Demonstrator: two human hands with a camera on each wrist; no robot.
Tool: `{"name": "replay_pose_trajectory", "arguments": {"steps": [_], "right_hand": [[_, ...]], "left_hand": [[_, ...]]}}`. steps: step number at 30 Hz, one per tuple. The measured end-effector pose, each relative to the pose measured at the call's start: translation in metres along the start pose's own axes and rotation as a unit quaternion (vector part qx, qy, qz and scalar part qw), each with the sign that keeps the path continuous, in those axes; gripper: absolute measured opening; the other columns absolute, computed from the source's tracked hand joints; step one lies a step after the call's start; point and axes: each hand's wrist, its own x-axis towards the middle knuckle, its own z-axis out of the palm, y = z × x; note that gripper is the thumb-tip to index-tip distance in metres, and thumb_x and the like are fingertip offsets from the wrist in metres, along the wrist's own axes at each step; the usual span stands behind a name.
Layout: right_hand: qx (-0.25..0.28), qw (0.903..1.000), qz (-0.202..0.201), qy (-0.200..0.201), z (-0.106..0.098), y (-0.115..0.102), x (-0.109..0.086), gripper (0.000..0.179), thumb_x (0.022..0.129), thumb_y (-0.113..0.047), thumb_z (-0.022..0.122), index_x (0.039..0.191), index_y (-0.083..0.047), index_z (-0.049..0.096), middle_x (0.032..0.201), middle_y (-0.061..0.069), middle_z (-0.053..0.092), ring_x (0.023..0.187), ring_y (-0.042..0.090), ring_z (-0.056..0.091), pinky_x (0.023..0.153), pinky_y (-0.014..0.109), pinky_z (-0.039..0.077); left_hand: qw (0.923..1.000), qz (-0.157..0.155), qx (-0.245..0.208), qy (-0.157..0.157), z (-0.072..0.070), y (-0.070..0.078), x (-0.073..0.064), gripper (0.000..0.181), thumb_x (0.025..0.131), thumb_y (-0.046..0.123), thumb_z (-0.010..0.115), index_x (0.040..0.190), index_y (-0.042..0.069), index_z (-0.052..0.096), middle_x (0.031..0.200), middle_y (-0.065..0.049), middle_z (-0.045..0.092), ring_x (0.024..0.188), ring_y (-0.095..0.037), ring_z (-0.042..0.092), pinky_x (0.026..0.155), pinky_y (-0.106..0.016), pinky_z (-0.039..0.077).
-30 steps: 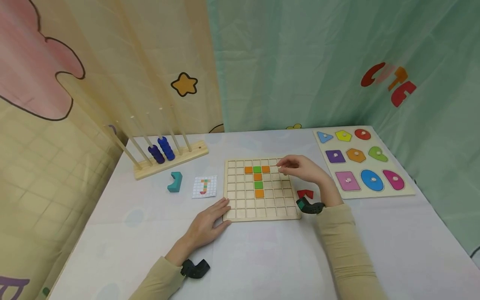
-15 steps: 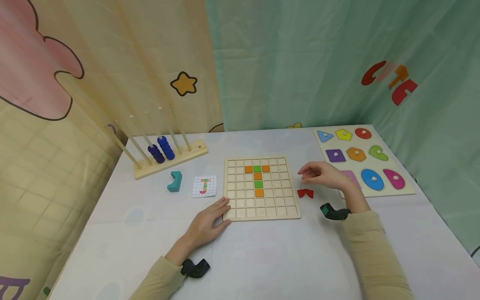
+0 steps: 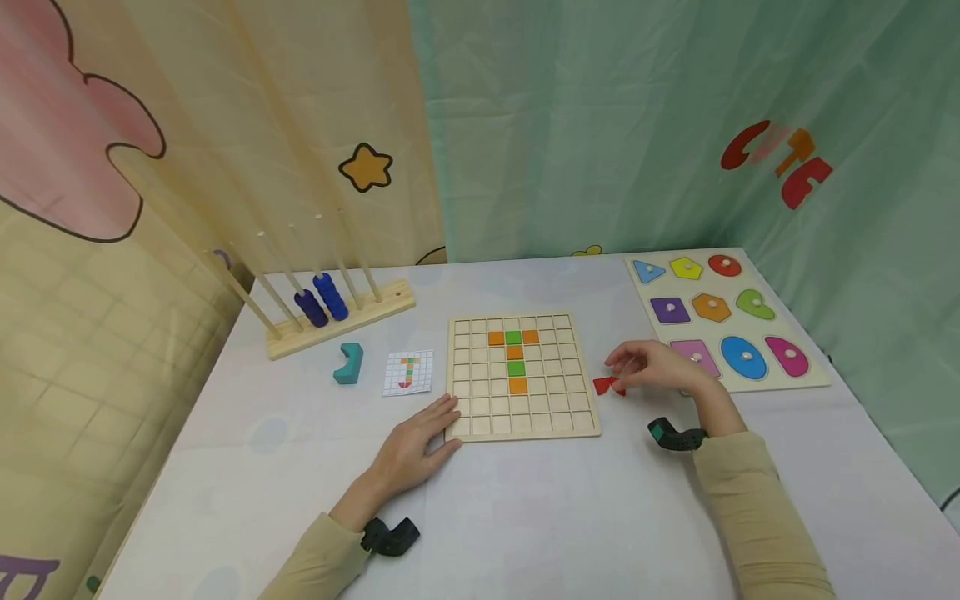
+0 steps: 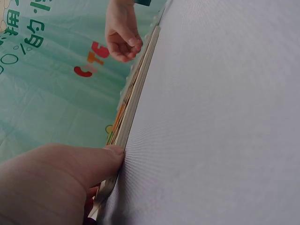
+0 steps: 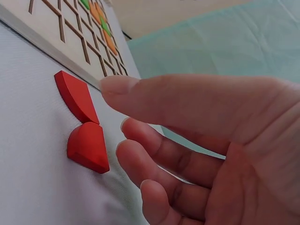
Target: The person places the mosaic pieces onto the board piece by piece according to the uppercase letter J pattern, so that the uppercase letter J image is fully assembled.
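A wooden grid board point(image 3: 487, 408) holds orange tiles point(image 3: 518, 385) and green tiles point(image 3: 515, 367) in a T-like pattern. My left hand point(image 3: 408, 450) rests against its near left corner, fingers along the left side; in the left wrist view the thumb point(image 4: 101, 161) presses the board's edge. Just right of the board lie two red quarter-round pieces point(image 5: 89, 147), touching end to end. Over them hovers my right hand point(image 3: 660, 367), its fingers loosely bent and nothing between them. In the right wrist view its thumb and fingertips are beside the red pieces, with a gap.
Left of the board lie a printed pattern card point(image 3: 396, 386) and a teal arch block point(image 3: 351, 367). A wooden peg stand point(image 3: 390, 302) with blue rings is at the back left. A knobbed shape puzzle board point(image 3: 712, 333) lies at the back right, partly under my right hand.
My right hand has moved from the board's upper right, first rightwards, then down to the red pieces. The left hand has stayed in place.
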Motion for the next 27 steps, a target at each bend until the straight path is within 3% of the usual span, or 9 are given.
{"name": "replay_pose_trajectory", "arguments": {"steps": [11, 27], "right_hand": [[-0.032, 0.9993, 0.02, -0.002, 0.0037, 0.0073, 0.001, 0.04, 0.073, -0.021, 0.08, 0.105, -0.004, 0.063, 0.091, 0.005, 0.06, 0.076, 0.021, 0.051, 0.066, 0.031, 0.047], [-0.062, 0.9976, 0.031, 0.003, 0.0068, 0.0064, 0.0025, 0.033, 0.073, -0.017, 0.08, 0.099, -0.004, 0.064, 0.085, 0.005, 0.059, 0.076, 0.02, 0.052, 0.066, 0.029, 0.047]], "left_hand": [[1.0, -0.004, 0.001, -0.007, 0.0, 0.0014, 0.0002, 0.046, 0.088, 0.025, 0.067, 0.126, 0.0, 0.059, 0.14, -0.01, 0.047, 0.133, -0.017, 0.037, 0.105, -0.036, 0.037], [1.0, -0.001, 0.0, -0.004, -0.0003, 0.001, -0.0002, 0.046, 0.088, 0.025, 0.067, 0.125, 0.0, 0.059, 0.139, -0.009, 0.048, 0.132, -0.017, 0.038, 0.105, -0.037, 0.037]]}}
